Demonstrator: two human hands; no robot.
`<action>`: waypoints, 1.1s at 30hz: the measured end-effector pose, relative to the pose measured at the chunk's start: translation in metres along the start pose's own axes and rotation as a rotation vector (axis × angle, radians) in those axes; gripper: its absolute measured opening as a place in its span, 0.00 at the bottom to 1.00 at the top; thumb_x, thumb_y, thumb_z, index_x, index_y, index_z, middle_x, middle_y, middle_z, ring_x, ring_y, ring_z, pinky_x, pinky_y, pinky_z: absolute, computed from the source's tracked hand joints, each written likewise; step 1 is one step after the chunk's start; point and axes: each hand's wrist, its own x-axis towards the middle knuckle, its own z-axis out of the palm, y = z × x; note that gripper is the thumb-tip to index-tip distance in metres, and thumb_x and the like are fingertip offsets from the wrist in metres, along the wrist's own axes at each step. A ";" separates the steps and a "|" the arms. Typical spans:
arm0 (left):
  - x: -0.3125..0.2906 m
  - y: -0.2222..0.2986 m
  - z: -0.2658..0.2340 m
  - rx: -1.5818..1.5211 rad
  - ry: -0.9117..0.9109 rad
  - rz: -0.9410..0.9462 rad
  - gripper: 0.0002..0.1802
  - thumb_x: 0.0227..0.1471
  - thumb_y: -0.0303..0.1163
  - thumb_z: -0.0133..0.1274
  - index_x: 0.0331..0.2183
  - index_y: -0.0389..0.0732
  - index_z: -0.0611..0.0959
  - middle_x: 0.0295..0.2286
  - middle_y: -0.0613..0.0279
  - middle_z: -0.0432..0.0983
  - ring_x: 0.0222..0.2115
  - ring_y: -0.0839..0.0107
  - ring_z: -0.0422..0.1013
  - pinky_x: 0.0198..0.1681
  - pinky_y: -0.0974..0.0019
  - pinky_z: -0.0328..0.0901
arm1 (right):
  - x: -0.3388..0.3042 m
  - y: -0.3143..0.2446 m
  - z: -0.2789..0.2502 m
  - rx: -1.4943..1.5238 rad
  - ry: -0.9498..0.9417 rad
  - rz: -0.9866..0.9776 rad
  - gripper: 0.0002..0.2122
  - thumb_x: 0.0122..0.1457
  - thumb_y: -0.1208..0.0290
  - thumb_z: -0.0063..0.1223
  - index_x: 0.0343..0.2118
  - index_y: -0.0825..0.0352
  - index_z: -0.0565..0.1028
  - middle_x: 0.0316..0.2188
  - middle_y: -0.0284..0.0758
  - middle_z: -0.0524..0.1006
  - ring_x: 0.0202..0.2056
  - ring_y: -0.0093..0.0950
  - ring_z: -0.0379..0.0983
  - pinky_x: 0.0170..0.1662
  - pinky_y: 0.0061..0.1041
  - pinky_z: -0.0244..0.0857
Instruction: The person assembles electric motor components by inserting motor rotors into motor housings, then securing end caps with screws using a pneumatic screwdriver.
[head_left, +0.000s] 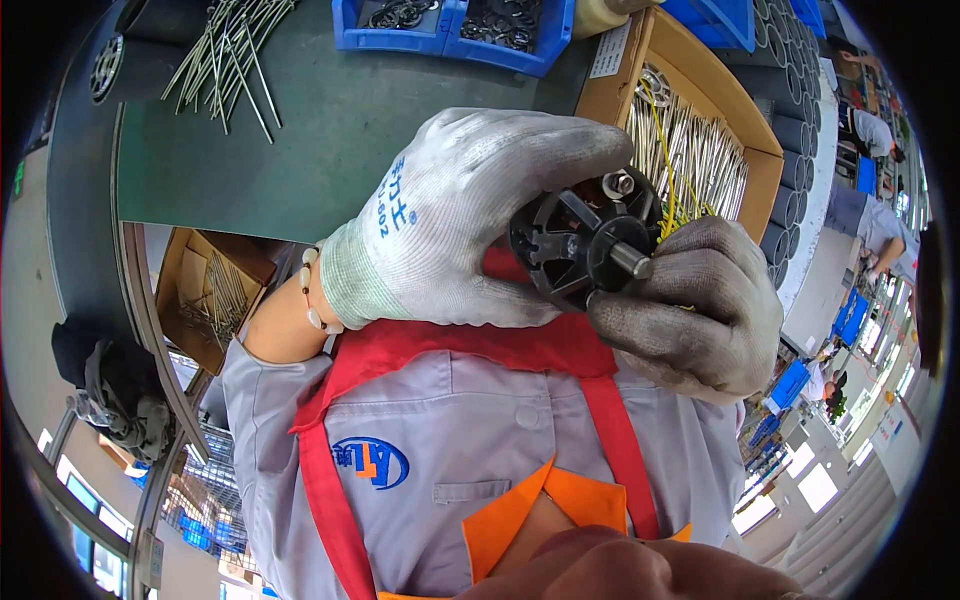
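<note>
Both my hands wear whitish work gloves and meet in front of my chest. My left hand (470, 220) curls around a black spoked round part (562, 245), thumb on its near side and fingers over its far side. A short metal shaft (630, 261) sticks out of the part's hub, and a metal nut (618, 184) sits near its rim. My right hand (695, 305), its glove stained dark, is closed at the part's right side, with fingers next to the shaft. Its fingertips are partly hidden. Thin yellow strands (668, 205) show just beyond the right fingers.
Beyond my hands, a cardboard box (765, 165) holds many metal rods and a yellow strap. Blue bins (455, 48) with small dark parts stand on the green bench (280, 180), near loose rods (232, 60). Grey tubes (785, 200) are stacked right. Another rod box (185, 265) sits lower left.
</note>
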 end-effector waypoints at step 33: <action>-0.007 0.013 0.057 -0.166 0.372 -0.176 0.56 0.20 0.39 0.77 0.53 0.33 0.68 0.43 0.51 0.70 0.44 0.60 0.71 0.50 0.58 0.67 | -0.020 0.012 0.002 -0.005 0.025 -0.031 0.17 0.42 0.75 0.63 0.39 0.61 0.79 0.35 0.33 0.74 0.36 0.35 0.73 0.39 0.34 0.69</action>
